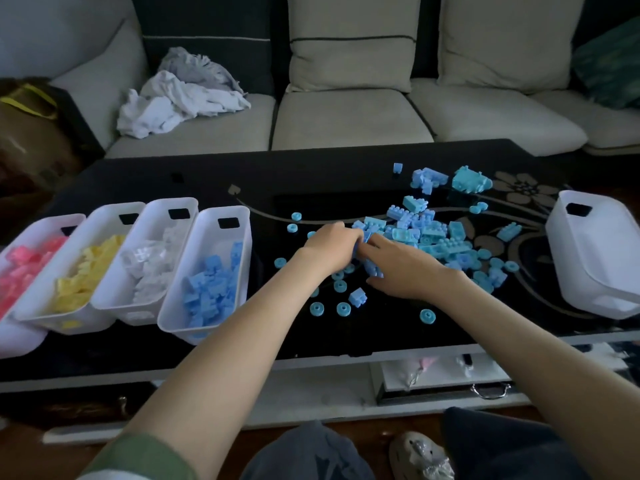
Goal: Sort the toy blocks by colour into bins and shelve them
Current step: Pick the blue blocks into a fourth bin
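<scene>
Five bins counted, four of them in a touching row. Furthest left of the blue bin (225, 210), the pink bin (45, 225), part filled. Next, the yellow bin (114, 208). Then, touching the blue bin's left wall, the white bin (173, 201) of clear and white pieces. Blue bin itself roughly half full.

Just right of the blue bin, the left hand (329, 247), fingers curled over a clutch of blue pieces. Touching it, on the side away from the blue bin, the right hand (405, 268), fingers stretched nearly flat over the heap, thumb spread. Impossible to tell whether anything is pinched underneath.

Further right of the blue bin, around and beyond both hands, the loose blue blocks (426, 233). One colour only, too many and too overlapped for an exact count, several dozen at a guess. Over a dozen round discs (343, 309) scattered nearer the blue bin.

Judged light, rigid and smooth moulded plastic, apt to skid on the glossy tabletop (346, 174) and to spill from an overfull grip. Best scooped by the handful between cupped palms. Discs, lying flat, better pinched at the rim.

Well to the right of the blue bin, a fifth bin (595, 258), tipped on its side, with nothing visible inside.
</scene>
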A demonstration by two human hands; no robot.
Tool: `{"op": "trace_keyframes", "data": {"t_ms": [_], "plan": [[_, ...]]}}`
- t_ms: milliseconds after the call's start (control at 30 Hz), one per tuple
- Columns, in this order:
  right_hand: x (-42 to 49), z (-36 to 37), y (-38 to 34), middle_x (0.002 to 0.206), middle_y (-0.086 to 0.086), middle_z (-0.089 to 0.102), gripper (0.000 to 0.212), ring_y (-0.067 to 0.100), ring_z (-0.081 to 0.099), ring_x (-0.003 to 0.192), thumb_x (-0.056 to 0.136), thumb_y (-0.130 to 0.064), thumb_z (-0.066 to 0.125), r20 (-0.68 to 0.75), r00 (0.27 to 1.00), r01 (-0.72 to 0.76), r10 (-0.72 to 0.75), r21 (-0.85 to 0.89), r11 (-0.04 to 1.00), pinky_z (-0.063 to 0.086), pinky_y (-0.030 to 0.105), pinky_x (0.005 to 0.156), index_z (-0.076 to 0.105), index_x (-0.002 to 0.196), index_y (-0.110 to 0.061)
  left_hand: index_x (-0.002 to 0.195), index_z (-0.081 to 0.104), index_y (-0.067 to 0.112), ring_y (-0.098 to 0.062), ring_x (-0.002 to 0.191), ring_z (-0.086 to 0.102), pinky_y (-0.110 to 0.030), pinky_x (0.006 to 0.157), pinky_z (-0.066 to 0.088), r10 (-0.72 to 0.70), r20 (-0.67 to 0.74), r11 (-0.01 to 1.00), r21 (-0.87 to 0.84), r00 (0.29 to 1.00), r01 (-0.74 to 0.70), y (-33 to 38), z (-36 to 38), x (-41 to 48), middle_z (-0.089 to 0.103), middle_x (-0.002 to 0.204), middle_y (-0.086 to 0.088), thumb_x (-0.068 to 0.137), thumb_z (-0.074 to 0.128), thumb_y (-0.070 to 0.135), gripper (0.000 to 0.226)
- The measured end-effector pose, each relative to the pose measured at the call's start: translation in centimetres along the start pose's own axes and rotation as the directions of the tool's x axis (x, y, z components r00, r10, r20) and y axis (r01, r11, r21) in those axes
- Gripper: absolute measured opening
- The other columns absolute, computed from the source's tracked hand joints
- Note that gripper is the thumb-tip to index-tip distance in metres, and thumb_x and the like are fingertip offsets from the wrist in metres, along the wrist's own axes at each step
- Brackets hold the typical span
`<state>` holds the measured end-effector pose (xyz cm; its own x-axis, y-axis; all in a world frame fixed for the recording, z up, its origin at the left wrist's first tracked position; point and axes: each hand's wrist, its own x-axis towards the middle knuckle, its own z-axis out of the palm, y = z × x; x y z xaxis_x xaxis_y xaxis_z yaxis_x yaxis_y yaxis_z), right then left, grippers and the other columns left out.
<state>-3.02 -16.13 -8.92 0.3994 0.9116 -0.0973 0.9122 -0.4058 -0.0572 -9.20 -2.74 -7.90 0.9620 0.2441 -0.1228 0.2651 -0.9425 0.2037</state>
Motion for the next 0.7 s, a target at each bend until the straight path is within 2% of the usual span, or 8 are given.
{"op": "trace_keyframes", "data": {"t_ms": [67,133,233,333,467,567,633,700], "plan": [[0.1,0.2,-0.2,0.123,0.005,0.036,0.043,0.024,0.053,0.094,0.092,-0.026,0.051,-0.005,1.000,-0.005,0.005,-0.048,0.999,0.043,0.033,0.062,0.036,0.131,-0.017,0.113,0.057,0.018,-0.023,0.083,0.048,-0.031,0.064,0.037,-0.010,-0.008,1.000,0.009,1.000,0.010,0.0,0.1,0.2,0.042,0.097,-0.004,0.094,0.044,0.008,0.025],[0.2,0.4,-0.5,0.125,0.007,0.035,0.041,0.025,0.053,0.097,0.095,-0.025,0.048,-0.015,1.000,-0.011,0.009,-0.093,0.996,0.041,0.033,0.062,0.036,0.133,-0.015,0.116,0.056,0.021,-0.022,0.085,0.047,-0.031,0.066,0.037,-0.013,-0.013,1.000,0.009,1.000,0.013,0.0,0.3,0.3,0.042,0.099,-0.004,0.095,0.044,0.007,0.028],[0.1,0.5,-0.5,0.128,0.010,0.036,0.044,0.027,0.050,0.109,0.097,-0.025,0.045,-0.019,1.000,-0.005,0.002,-0.133,0.991,0.047,0.035,0.074,0.034,0.138,-0.013,0.118,0.056,0.023,-0.020,0.088,0.047,-0.030,0.068,0.037,0.008,-0.030,1.000,0.012,1.000,-0.007,-0.1,0.4,0.2,0.045,0.104,-0.005,0.094,0.044,0.004,0.033],[0.1,0.7,-0.2,0.125,0.010,0.040,0.043,0.028,0.049,0.111,0.097,-0.021,0.046,-0.017,1.000,-0.005,0.003,-0.118,0.993,0.048,0.038,0.082,0.035,0.138,-0.012,0.116,0.058,0.025,-0.019,0.084,0.046,-0.030,0.066,0.037,0.007,-0.058,1.000,-0.001,0.998,-0.007,-0.4,0.6,0.0,0.046,0.102,-0.004,0.093,0.043,0.002,0.035],[0.4,0.8,0.2,0.113,0.007,0.041,0.026,0.026,0.052,0.101,0.096,-0.015,0.048,-0.016,0.996,-0.081,0.083,0.099,0.992,0.049,0.040,0.079,0.048,0.122,-0.012,0.109,0.061,0.026,-0.017,0.076,0.048,-0.029,0.061,0.039,-0.027,-0.117,0.997,-0.072,0.993,0.018,-0.9,0.8,-0.6,0.048,0.103,-0.003,0.094,0.043,0.003,0.033],[0.5,0.4,0.8,0.106,0.000,0.040,0.016,0.024,0.055,0.095,0.095,-0.013,0.050,-0.047,0.988,-0.127,0.147,0.296,0.947,0.048,0.038,0.082,0.053,0.110,-0.013,0.107,0.063,0.026,-0.017,0.080,0.052,-0.030,0.068,0.047,-0.039,-0.148,0.992,-0.124,0.988,0.021,-1.2,0.5,-1.1,0.049,0.105,-0.002,0.095,0.046,0.005,0.029],[0.5,0.1,1.1,0.108,0.001,0.044,0.014,0.024,0.054,0.096,0.094,-0.014,0.051,-0.093,0.977,-0.142,0.193,0.394,0.908,0.047,0.037,0.084,0.054,0.108,-0.013,0.107,0.063,0.027,-0.018,0.083,0.054,-0.029,0.071,0.047,-0.047,-0.162,0.986,-0.167,0.986,0.019,-1.4,0.2,-1.6,0.049,0.106,-0.001,0.095,0.047,0.008,0.028],[0.4,-0.3,1.2,0.111,0.003,0.050,0.013,0.022,0.054,0.093,0.094,-0.015,0.050,-0.123,0.963,-0.158,0.240,0.465,0.871,0.045,0.032,0.078,0.054,0.107,-0.014,0.107,0.064,0.026,-0.017,0.085,0.055,-0.027,0.071,0.046,-0.053,-0.173,0.976,-0.217,0.983,0.015,-1.5,-0.3,-2.3,0.048,0.106,0.000,0.096,0.049,0.012,0.024]]}}
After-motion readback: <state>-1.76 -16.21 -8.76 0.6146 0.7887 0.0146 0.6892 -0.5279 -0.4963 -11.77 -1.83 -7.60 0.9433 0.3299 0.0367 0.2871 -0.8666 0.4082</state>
